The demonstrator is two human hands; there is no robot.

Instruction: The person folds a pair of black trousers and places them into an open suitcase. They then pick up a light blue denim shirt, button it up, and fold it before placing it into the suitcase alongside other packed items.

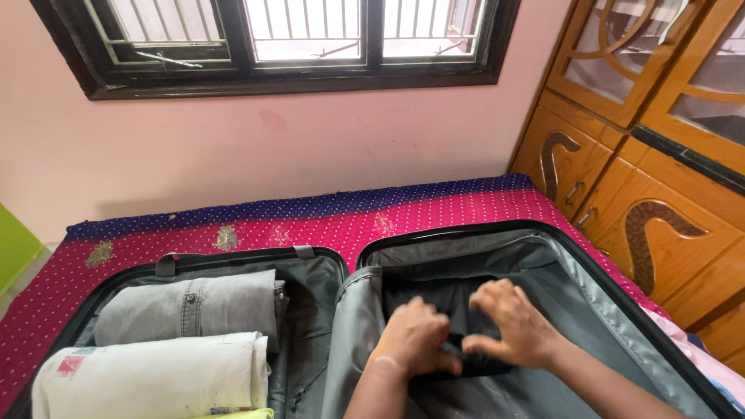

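2 hands (466, 334) press 1 black garment (434, 299); 1 suitcase (621, 295).

Home bedroom, patterned magenta bedspread (326, 221), carved wooden wardrobe (644, 147), barred window (303, 31), pink wall (233, 147)

Dark folded garment (458, 310) — flat in the suitcase's right half.

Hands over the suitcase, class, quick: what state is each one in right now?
Left hand: fingers curled, pressing on the dark folded garment in the suitcase's right half.
Right hand: spread flat, pressing the same garment; no closed grip.
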